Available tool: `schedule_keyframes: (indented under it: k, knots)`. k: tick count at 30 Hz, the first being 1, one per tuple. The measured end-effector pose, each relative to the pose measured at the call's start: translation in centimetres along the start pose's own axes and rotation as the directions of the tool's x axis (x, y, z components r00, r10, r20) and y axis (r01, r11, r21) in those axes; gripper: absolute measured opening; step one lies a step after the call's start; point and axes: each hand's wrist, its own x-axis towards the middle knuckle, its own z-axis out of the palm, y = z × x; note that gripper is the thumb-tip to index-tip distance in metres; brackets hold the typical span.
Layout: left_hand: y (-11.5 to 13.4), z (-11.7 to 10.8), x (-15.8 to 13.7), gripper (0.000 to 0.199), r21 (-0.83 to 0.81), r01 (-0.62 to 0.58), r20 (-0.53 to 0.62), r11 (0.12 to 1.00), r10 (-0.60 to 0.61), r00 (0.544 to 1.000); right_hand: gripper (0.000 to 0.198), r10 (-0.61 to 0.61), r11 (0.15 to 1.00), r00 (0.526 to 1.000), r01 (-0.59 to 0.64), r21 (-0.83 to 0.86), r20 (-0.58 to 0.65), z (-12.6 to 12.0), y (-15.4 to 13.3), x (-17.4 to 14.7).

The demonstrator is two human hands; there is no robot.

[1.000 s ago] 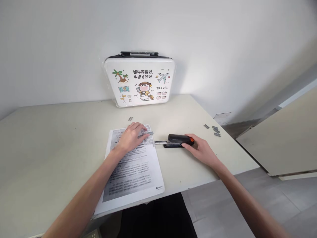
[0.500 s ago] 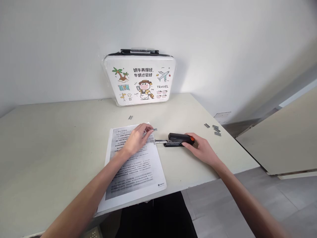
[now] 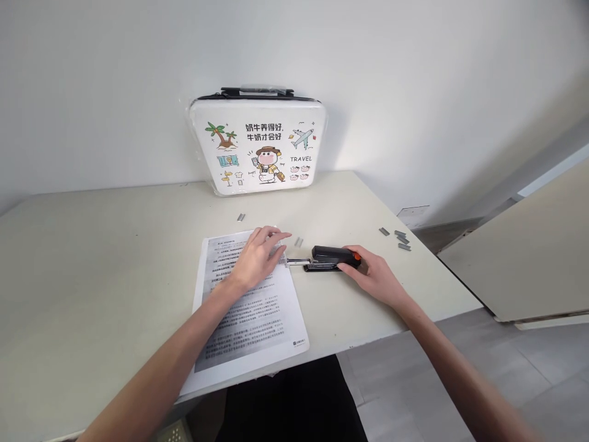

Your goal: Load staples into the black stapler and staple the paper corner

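Observation:
My right hand (image 3: 372, 274) grips the rear end of a black stapler (image 3: 334, 256) lying on the table, thumb along its near side. A metal staple tray (image 3: 299, 262) sticks out from the stapler's front, its tip reaching the edge of a printed paper sheet (image 3: 248, 319). Over the upper part of the sheet is my left hand (image 3: 258, 255), its fingers apart with nothing seen in them. Just right of those fingertips a small strip of staples (image 3: 299, 242) lies on the table, between the hand and the stapler.
A white cartoon-printed case (image 3: 260, 147) in clear wrap leans on the wall at the table's back. One staple strip (image 3: 241, 217) lies in front of it. Several more strips (image 3: 401, 238) are near the right edge of the table (image 3: 115, 258).
My left hand has let go of a staple strip, which now lies on the table to its right; the fingers have spread. My right hand keeps its hold on the stapler.

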Motion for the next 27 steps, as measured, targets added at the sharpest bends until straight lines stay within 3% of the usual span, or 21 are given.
schedule_keyframes:
  k: [3, 8, 15, 21, 24, 27]
  knots:
    - [-0.1, 0.3, -0.1, 0.037, 0.078, -0.079, 0.097, 0.994, 0.071, 0.993, 0.038, -0.005, 1.0, 1.0, 0.005, -0.007, 0.0, 0.0, 0.0, 0.0]
    - [-0.6, 0.6, 0.3, 0.041, 0.073, -0.143, 0.247, 0.987, 0.121, 0.961, 0.036, 0.011, 1.0, 1.0, -0.011, 0.022, 0.004, 0.0, -0.1, 0.1]
    - [-0.7, 1.7, 3.3, 0.026, 0.189, 0.002, 0.196, 0.982, -0.039, 0.98, 0.034, 0.0, 0.999, 1.0, 0.0, 0.034, 0.003, 0.1, 0.2, 0.2]
    - [0.0, 2.7, 6.5, 0.019, 0.219, 0.081, 0.269, 0.972, -0.14, 0.953, 0.036, -0.011, 0.998, 1.0, 0.011, 0.059, 0.005, 0.1, 0.3, 0.3]
    - [0.2, 2.6, 7.0, 0.015, 0.193, 0.081, 0.288, 0.978, -0.135, 0.948, 0.036, -0.007, 0.998, 1.0, 0.006, 0.064, 0.013, 0.0, 0.1, 0.3]
    - [0.5, 1.8, 6.7, 0.017, 0.082, 0.205, 0.269, 0.975, -0.219, 0.938, 0.036, -0.01, 0.998, 1.0, 0.009, 0.066, 0.007, 0.0, 0.1, 0.3]
